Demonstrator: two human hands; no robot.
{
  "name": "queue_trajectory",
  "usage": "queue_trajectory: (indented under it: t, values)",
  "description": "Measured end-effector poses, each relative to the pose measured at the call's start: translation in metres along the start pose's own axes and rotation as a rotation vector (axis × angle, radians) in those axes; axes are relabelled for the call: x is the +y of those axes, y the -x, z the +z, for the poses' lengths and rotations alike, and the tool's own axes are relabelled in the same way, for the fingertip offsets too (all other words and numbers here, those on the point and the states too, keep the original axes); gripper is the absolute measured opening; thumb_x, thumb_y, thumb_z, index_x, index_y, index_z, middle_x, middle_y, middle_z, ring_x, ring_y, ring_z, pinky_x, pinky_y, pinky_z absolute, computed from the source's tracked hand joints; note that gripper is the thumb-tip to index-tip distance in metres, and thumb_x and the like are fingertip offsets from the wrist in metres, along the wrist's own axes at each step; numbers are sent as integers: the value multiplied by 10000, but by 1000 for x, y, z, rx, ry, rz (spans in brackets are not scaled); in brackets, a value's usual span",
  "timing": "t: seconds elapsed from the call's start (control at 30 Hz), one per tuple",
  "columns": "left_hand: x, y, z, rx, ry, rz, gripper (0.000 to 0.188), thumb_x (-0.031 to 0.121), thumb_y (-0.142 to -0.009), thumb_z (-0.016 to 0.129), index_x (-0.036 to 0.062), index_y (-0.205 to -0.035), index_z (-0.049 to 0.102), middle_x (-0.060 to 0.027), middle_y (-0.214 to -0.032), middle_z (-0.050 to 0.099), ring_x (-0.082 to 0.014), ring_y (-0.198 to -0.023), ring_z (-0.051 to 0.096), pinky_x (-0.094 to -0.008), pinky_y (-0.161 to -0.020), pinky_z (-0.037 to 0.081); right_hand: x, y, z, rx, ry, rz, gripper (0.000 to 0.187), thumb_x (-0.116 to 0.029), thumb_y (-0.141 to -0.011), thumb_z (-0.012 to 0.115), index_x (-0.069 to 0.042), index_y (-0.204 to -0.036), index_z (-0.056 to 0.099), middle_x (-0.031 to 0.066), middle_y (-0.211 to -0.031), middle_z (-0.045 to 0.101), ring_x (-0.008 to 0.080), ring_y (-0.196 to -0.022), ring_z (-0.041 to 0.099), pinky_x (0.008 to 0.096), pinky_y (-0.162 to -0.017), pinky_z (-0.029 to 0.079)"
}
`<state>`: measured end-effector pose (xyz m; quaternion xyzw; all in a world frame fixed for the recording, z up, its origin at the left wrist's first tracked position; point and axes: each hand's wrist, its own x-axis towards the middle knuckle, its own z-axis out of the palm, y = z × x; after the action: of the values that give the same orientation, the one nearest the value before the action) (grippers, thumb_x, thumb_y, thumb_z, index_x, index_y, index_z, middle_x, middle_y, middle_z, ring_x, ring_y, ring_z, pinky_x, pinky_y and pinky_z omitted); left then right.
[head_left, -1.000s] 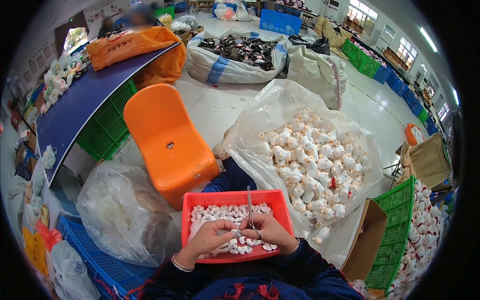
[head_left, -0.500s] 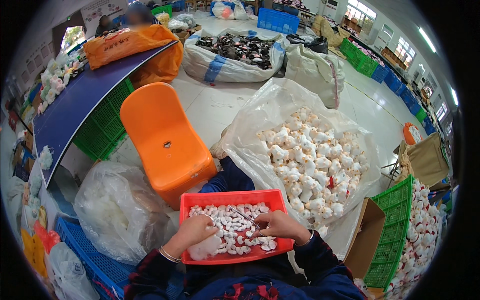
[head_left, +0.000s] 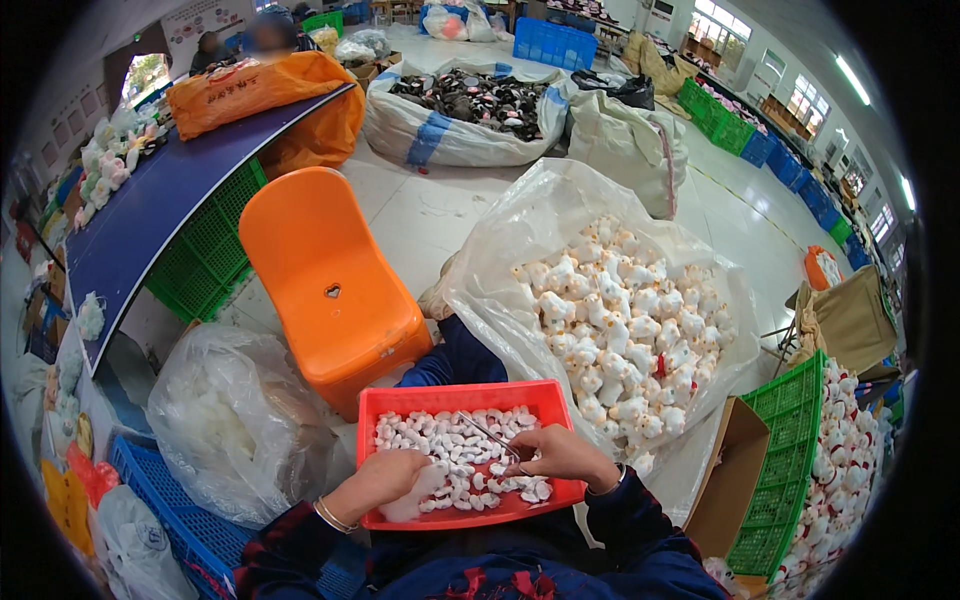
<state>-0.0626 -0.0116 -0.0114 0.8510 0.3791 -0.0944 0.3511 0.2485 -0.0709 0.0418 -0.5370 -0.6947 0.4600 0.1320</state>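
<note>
Workshop floor with an orange chair and a bag of plush toys. Red tray on the lap: left hand, since lowered, clutches white stuffing; right hand grips tweezers over the small white pieces.

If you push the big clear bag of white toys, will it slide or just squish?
The bag would probably squish: its thin plastic is crumpled and slumped on the floor. The toys look like soft plush, so likely light for their size, and the loose heap would probably shift and spill through the open top rather than slide as one.
</note>
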Motion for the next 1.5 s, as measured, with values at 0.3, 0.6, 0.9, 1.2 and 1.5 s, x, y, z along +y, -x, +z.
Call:
queue_trajectory:
  t: [0.3, 0.6, 0.9, 1.2, 1.5]
  values:
    - [2, 0, 4, 9, 458, 25, 341, 118, -1010, 463, 52, -1307, 618, -175, -1108, 716, -266, -1028, 692, -349, -918, 528, 9, 7, -2, 151, -75, -87, 424, -354, -833, 828, -23, -1076, 721, 103, -848, 725, 195, -768, 676, 327, -710, 517]
    - [20, 1, 0, 30, 511, -22, 362, 245, -901, 668, 36, -1196, 654, -224, -1093, 704, -342, -1042, 686, -389, -925, 526, -117, 136, -164, 1241, 453, -815, 653, -591, -817, 673, 5, -1077, 621, 102, -995, 628, 242, -912, 586, 363, -872, 512]
    - [-16, -14, 28, 19, 429, 158, 279, 87, -856, 589, 22, -1111, 680, -193, -1127, 673, -329, -1082, 648, -379, -965, 502, -95, 157, -176, 1207, 295, -1155, 675, -635, -880, 672, -3, -1098, 576, 73, -1030, 567, 221, -957, 517, 408, -1010, 417]
    - [-4, -5, 18, -98, 591, 34, 304, 99, -915, 517, 11, -1159, 676, -191, -1071, 724, -284, -1025, 693, -360, -897, 525, -126, 158, -177, 759, -12, -1449, 627, -587, -744, 832, -127, -1131, 653, 15, -1077, 638, 247, -1038, 531, 395, -869, 367]
    - [2, -5, 15, -148, 463, 117, 492, 401, -918, 679, 36, -1244, 635, -191, -1068, 722, -303, -1011, 693, -387, -884, 526, -86, 26, -98, -583, 559, -172, 300, -337, -897, 687, -51, -984, 679, 193, -826, 655, 361, -785, 648, 430, -714, 507]
